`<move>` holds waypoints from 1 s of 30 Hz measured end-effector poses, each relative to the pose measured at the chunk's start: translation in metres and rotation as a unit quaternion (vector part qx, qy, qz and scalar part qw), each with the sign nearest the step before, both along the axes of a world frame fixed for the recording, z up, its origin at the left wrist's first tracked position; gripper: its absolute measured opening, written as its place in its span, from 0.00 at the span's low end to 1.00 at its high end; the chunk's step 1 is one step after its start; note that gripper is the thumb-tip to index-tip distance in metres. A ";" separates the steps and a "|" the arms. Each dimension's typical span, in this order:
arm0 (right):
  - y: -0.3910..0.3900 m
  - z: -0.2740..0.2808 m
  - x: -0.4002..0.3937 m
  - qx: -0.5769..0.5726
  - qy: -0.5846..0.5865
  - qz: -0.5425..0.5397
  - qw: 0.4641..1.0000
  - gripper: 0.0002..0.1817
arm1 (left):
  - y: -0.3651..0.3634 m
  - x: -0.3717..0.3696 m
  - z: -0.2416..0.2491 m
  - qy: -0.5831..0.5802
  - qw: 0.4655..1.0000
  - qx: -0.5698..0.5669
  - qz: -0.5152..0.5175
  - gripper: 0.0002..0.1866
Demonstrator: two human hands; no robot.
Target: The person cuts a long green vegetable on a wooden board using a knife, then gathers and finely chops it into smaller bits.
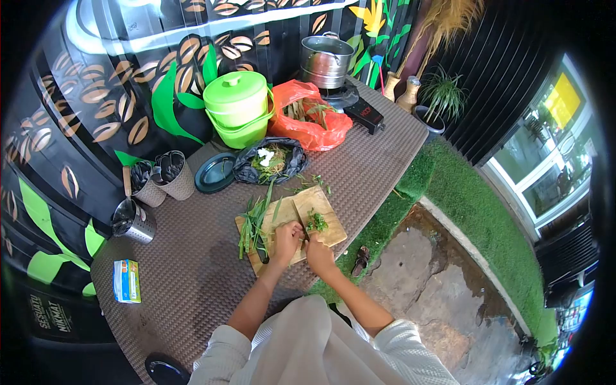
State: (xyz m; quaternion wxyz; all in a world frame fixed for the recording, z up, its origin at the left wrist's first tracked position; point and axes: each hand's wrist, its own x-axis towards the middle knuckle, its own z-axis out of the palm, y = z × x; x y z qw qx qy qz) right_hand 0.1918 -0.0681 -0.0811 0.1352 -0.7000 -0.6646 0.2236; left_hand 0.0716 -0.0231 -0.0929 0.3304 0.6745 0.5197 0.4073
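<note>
Knife (299, 213) sits clamped in the right hand (317, 253), apparently mid-chop; whether the left hand's (287, 240) fingers pinch anything, I cannot tell. Chopped greens (316, 221) lie at one o'clock on the board (332, 236), long leaves (254, 224) at ten; cutting calls for tucked left fingertips.

Knife (298, 212) — handle mostly hidden.

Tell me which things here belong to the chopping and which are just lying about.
Chopping:
knife, in the right hand
wooden board
long leaves
chopped greens
black bag of plant bits, probably

Seemingly just lying about:
lidded green bucket
metal pot
small packet
dark oval dish
</note>
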 end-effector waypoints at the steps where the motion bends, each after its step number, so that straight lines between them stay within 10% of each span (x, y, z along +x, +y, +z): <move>1: -0.002 -0.002 -0.001 -0.017 -0.012 -0.015 1.000 0.19 | -0.002 0.002 -0.003 -0.004 0.999 0.031 -0.008 0.09; 30: 0.009 0.003 0.006 -0.014 0.037 0.032 0.999 0.20 | -0.011 0.001 -0.021 0.005 0.995 0.083 0.058 0.15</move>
